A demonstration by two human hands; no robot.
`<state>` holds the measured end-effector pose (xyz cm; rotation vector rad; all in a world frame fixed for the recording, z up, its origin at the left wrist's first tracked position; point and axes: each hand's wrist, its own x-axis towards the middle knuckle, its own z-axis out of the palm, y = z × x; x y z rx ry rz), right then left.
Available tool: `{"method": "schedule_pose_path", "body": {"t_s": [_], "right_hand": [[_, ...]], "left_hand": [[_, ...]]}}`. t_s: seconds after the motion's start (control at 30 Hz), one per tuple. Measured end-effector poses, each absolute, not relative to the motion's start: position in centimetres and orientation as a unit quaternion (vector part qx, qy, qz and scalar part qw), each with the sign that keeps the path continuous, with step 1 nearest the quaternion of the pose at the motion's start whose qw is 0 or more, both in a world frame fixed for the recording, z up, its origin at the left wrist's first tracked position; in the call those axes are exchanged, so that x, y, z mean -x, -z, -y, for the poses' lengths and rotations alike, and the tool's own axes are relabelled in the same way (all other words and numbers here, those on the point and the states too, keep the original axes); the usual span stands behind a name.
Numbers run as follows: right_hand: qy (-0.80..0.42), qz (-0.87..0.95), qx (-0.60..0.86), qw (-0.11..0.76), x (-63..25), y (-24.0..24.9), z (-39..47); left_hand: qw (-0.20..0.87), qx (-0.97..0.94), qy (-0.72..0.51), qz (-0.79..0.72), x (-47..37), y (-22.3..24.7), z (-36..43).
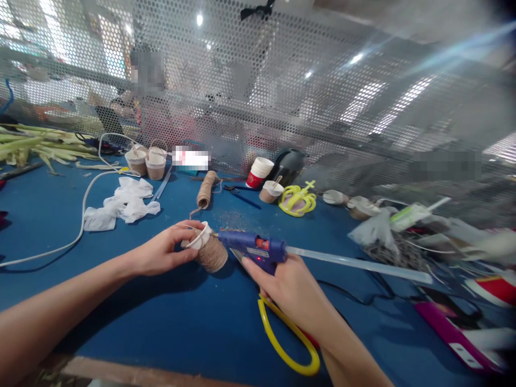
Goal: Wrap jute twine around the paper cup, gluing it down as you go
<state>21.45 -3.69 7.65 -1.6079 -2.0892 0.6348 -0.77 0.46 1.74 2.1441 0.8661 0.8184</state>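
My left hand (171, 247) is closed on the rim of a paper cup (213, 255) wrapped in brown twine, which lies tilted with its white mouth toward that hand. Wrapped round a blue hot glue gun (250, 246), my right hand (288, 282) keeps its nozzle close to the cup's rim; whether they touch I cannot tell. A long clear glue stick (358, 263) sticks out of the gun's back. Beneath the right hand lie scissors with a yellow handle (288, 344). Behind the cup rests a spool of twine (207, 190), a strand trailing toward the cup.
Two small twine-wrapped baskets (156, 162), crumpled white plastic (124, 201), pliers (244, 195), stacked paper cups (260, 171) and a yellow crown-shaped piece (297, 200) stand along the back. A perforated metal screen (242, 86) closes the far side. Plastic bags (377, 231) and a purple box (453, 336) crowd the right.
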Motion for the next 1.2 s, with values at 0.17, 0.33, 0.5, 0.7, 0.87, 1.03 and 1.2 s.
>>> {"method": "schedule_pose_path", "body": {"t_s": [0.17, 0.33, 0.5, 0.7, 0.87, 1.03, 1.2], "right_hand": [[-0.244, 0.746, 0.584, 0.209, -21.53, -7.54, 3.76], [-0.183, 0.788, 0.555, 0.194, -21.65, -7.38, 4.09], [-0.164, 0.803, 0.540, 0.190, -21.42, -7.11, 4.36], [-0.172, 0.795, 0.550, 0.191, -21.24, -7.26, 4.28], [-0.158, 0.789, 0.557, 0.207, -21.57, -7.31, 3.90], [-0.131, 0.810, 0.533, 0.206, -21.81, -7.16, 3.49], [-0.160, 0.804, 0.537, 0.200, -21.51, -7.30, 3.79]], "left_hand": [[0.339, -0.820, -0.312, -0.338, 0.86, -1.69, -0.38], [0.341, -0.817, -0.308, -0.347, 0.80, -1.82, -0.29], [0.334, -0.821, -0.308, -0.345, 0.64, -2.09, -0.30], [0.331, -0.824, -0.312, -0.337, 0.66, -2.15, -0.35], [0.327, -0.828, -0.306, -0.337, 0.71, -2.09, -0.35], [0.324, -0.828, -0.315, -0.331, 0.66, -2.01, -0.32], [0.324, -0.824, -0.322, -0.335, 0.63, -1.80, -0.39]]}}
